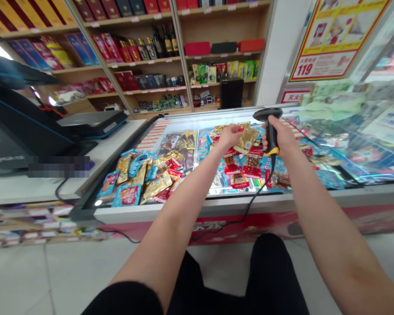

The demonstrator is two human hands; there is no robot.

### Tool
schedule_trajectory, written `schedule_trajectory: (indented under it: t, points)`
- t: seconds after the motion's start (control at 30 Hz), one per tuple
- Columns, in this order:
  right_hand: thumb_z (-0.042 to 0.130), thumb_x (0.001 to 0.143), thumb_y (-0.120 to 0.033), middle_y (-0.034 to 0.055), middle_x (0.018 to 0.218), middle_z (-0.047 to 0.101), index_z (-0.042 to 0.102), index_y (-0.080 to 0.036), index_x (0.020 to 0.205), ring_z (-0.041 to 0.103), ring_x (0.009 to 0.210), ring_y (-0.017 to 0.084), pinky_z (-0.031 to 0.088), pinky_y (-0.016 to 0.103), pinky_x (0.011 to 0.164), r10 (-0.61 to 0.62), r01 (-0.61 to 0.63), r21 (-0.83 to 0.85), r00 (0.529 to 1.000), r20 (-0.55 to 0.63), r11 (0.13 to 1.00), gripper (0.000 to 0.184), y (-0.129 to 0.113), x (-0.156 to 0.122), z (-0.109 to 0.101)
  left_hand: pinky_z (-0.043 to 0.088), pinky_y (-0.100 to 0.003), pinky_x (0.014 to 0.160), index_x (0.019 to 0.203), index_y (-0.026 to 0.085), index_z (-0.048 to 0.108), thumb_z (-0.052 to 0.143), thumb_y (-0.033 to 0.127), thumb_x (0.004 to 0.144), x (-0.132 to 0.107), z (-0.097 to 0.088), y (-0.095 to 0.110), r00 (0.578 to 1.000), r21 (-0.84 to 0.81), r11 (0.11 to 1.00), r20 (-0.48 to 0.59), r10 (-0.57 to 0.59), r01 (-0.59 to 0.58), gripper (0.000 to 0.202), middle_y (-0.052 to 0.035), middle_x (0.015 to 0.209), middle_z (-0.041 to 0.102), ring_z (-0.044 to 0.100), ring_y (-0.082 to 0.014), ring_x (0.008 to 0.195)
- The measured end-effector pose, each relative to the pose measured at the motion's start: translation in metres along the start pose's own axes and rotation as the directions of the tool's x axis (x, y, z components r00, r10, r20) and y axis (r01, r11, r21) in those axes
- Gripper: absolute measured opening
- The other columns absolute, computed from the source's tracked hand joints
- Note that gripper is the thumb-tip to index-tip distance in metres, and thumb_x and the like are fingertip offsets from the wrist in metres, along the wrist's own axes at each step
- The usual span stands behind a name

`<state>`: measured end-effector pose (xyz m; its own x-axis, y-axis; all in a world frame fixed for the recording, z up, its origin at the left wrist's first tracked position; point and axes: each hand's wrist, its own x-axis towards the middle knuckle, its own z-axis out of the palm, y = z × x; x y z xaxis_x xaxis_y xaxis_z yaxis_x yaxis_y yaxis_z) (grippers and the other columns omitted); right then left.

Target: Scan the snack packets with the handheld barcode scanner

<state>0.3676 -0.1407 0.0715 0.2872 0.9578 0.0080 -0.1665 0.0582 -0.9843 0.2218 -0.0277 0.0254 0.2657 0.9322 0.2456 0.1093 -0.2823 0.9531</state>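
Well, starting at your far left, a dark screen point(16, 127) and a flat scale point(92, 121) stand on the counter point(113, 151), and just beyond them a loose pile of packets point(128, 194) lies at the left end of the glass-topped freezer point(157, 215). Next comes your left hand point(230, 136), reaching over the glass with its fingers drawn together at the upper left edge of a gold packet point(246, 142); whether they pinch it or only touch it, you cannot tell from here. That packet lies on top of a second, mostly red and blue heap point(251, 170), just right of your left fingertips, its long axis seemingly aslant from lower left to upper right (your hand hides part of it). A pale printed label shows on its upward face. Just right of it is the scanner point(272, 133), upright, its handle wrapped by the curled fingers of your right hand point(282, 133). Your left hand is the nearer to the packet; the scanner stands between your right palm and it.
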Motion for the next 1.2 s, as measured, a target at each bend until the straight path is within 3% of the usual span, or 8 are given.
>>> schedule_trajectory:
  t: [0.17,0.3,0.47,0.6,0.73,0.9,1.0,1.2]
  points:
    - [0.062,0.087,-0.054,-0.0026,0.051,0.055,0.055,-0.021,0.081,0.048,0.036,0.013,0.042,0.026,0.035,0.063,-0.064,0.015,0.998,0.015,0.998,0.034,0.018,-0.003,-0.002,0.049,-0.036,0.098,0.109,0.011,0.071,0.062,0.010,0.076,-0.013,-0.015,-0.009,0.992,0.257,0.960,-0.031,0.119,-0.108,0.034,-0.0139,0.114,0.073,0.068,-0.0231,0.105]
    - [0.061,0.089,-0.050,-0.0024,0.049,0.055,0.055,-0.021,0.082,0.048,0.035,0.013,0.041,0.024,0.033,0.094,-0.095,0.017,0.992,0.079,0.995,0.030,0.027,-0.003,0.018,0.046,-0.035,0.102,0.112,0.012,0.071,0.058,0.012,0.080,-0.036,-0.050,-0.003,0.986,0.488,0.867,-0.063,0.156,-0.106,0.034,-0.0132,0.119,0.071,0.065,-0.0245,0.112]
    - [0.062,0.088,-0.050,-0.0022,0.048,0.056,0.055,-0.021,0.081,0.049,0.035,0.013,0.041,0.024,0.033,0.086,-0.085,-0.012,0.977,0.197,0.996,0.031,0.035,-0.007,0.065,0.039,-0.038,0.109,0.120,0.016,0.068,0.060,0.022,0.083,-0.069,-0.108,-0.005,0.985,0.727,0.686,-0.085,0.148,-0.040,0.038,-0.0125,0.130,0.065,0.058,-0.0267,0.124]
    - [0.061,0.090,-0.047,-0.0013,0.047,0.055,0.054,-0.020,0.078,0.048,0.033,0.012,0.040,0.024,0.031,0.091,-0.077,-0.064,0.957,0.274,0.995,0.030,0.044,-0.015,0.112,0.026,-0.054,0.117,0.133,0.022,0.059,0.063,0.032,0.082,-0.109,-0.160,-0.011,0.991,0.855,0.517,-0.095,0.094,0.033,0.053,-0.0146,0.141,0.056,0.049,-0.0333,0.133]
    - [0.062,0.089,-0.047,-0.0020,0.047,0.055,0.052,-0.020,0.079,0.048,0.031,0.013,0.038,0.023,0.030,0.100,-0.065,-0.108,0.930,0.354,0.992,0.030,0.055,-0.018,0.148,0.011,-0.068,0.116,0.143,0.033,0.049,0.067,0.058,0.076,-0.171,-0.204,-0.010,0.989,0.927,0.347,-0.144,-0.011,0.139,0.074,-0.0137,0.157,0.037,0.027,-0.0421,0.146]
    - [0.057,0.094,-0.042,-0.0009,0.045,0.055,0.050,-0.020,0.075,0.048,0.031,0.013,0.039,0.024,0.029,0.136,-0.082,-0.152,0.908,0.395,0.985,0.030,0.065,-0.012,0.172,0.012,-0.076,0.111,0.155,0.037,0.026,0.056,0.080,0.070,-0.230,-0.230,-0.018,0.962,0.961,0.180,-0.168,-0.215,0.208,0.100,-0.0122,0.166,0.016,0.004,-0.0495,0.150]
    - [0.054,0.095,-0.039,-0.0006,0.045,0.054,0.049,-0.020,0.073,0.049,0.032,0.014,0.039,0.024,0.028,0.132,-0.073,-0.160,0.908,0.399,0.984,0.029,0.067,-0.008,0.177,0.015,-0.075,0.110,0.157,0.037,0.016,0.042,0.084,0.075,-0.227,-0.230,-0.026,0.957,0.966,0.145,-0.176,-0.230,0.213,0.098,-0.0110,0.167,0.012,0.003,-0.0484,0.150]
    - [0.054,0.095,-0.039,-0.0012,0.045,0.054,0.051,-0.020,0.075,0.048,0.032,0.013,0.039,0.024,0.029,0.155,-0.100,-0.157,0.908,0.390,0.982,0.028,0.066,-0.001,0.181,0.010,-0.074,0.111,0.158,0.034,0.016,0.034,0.083,0.080,-0.166,-0.230,-0.037,0.962,0.965,0.179,-0.151,-0.228,0.194,0.094,-0.0137,0.166,0.015,0.003,-0.0457,0.151]
